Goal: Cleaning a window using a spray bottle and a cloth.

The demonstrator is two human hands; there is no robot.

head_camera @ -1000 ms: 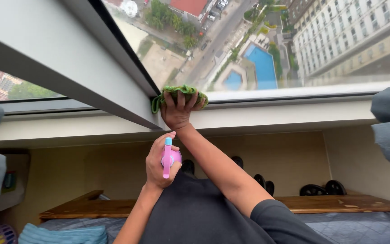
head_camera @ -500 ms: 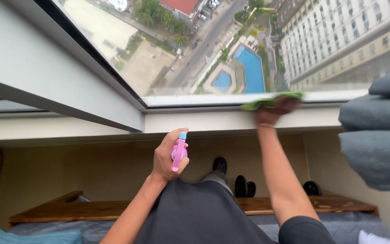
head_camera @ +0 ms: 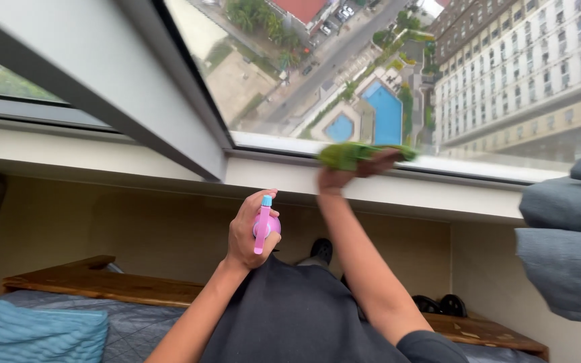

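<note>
Right hand [head_camera: 354, 171] presses a green cloth [head_camera: 351, 154] flat on the window sill [head_camera: 270, 144] at frame centre, under the glass [head_camera: 398, 74]. Left hand [head_camera: 250, 232] is clenched around a pink spray bottle [head_camera: 262, 225], lower centre. Sill reads as mid-wipe; the stretch toward the right looks untouched, I'd judge.

Dark grey short-sleeved tee, bare forearms
</note>
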